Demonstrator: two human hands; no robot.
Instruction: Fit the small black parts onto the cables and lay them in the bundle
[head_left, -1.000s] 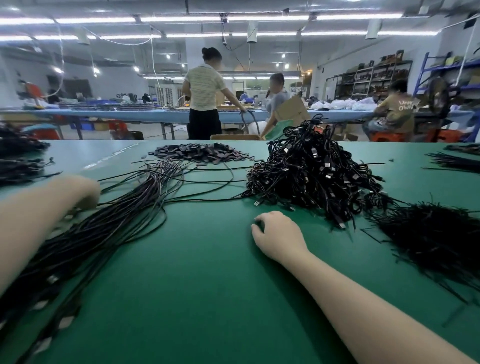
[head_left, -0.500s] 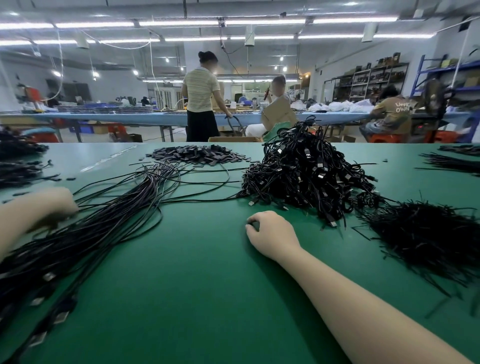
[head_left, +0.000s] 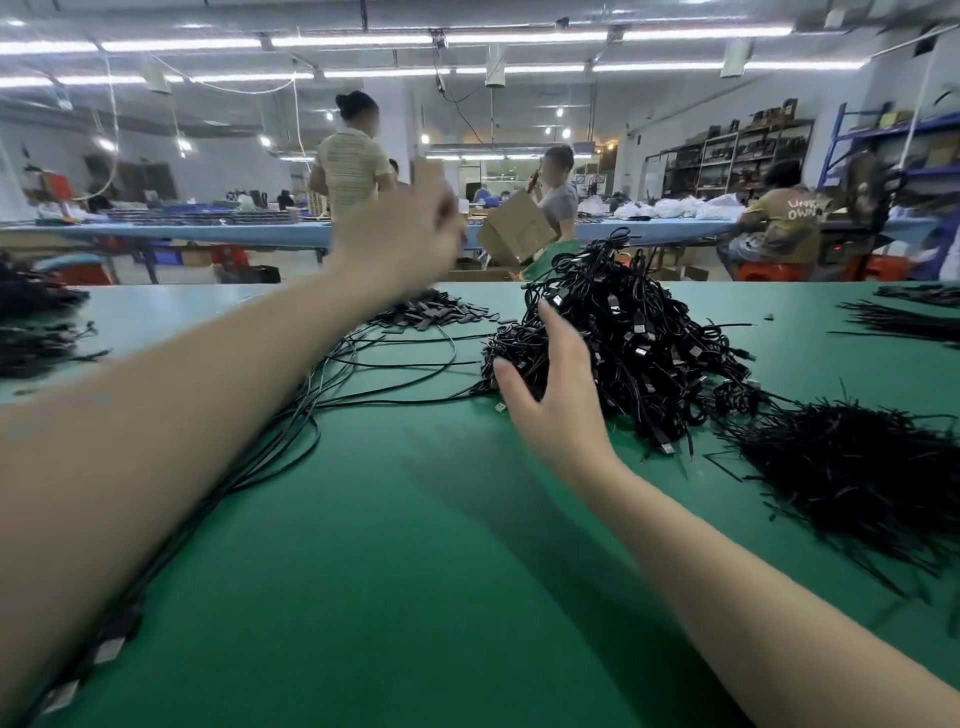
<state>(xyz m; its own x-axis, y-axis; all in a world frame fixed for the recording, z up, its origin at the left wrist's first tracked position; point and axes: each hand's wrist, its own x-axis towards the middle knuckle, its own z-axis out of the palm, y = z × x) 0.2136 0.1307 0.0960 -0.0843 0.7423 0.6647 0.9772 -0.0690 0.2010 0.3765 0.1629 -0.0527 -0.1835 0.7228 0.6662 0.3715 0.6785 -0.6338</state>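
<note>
A flat heap of small black parts (head_left: 434, 312) lies at the far middle of the green table (head_left: 415, 545). My left hand (head_left: 400, 239) is raised just above and in front of it, blurred by motion, so its fingers are unclear. A tangled pile of black cables (head_left: 639, 343) with plug ends rises right of centre. My right hand (head_left: 558, 400) touches that pile's left side with spread fingers. The bundle of laid-out cables (head_left: 317, 395) runs from the centre to the lower left under my left forearm, plug ends (head_left: 106, 649) near the front edge.
A heap of thin black strands (head_left: 862, 467) fills the right side. More dark cable heaps lie at the left edge (head_left: 36, 332) and far right (head_left: 904, 322). Behind the table, three people work at a long blue bench (head_left: 208, 234); one holds a cardboard box (head_left: 514, 234).
My left hand rose off the bundle at the left and swung forward over the small black parts. My right hand left the table, opened and moved up against the cable pile.
</note>
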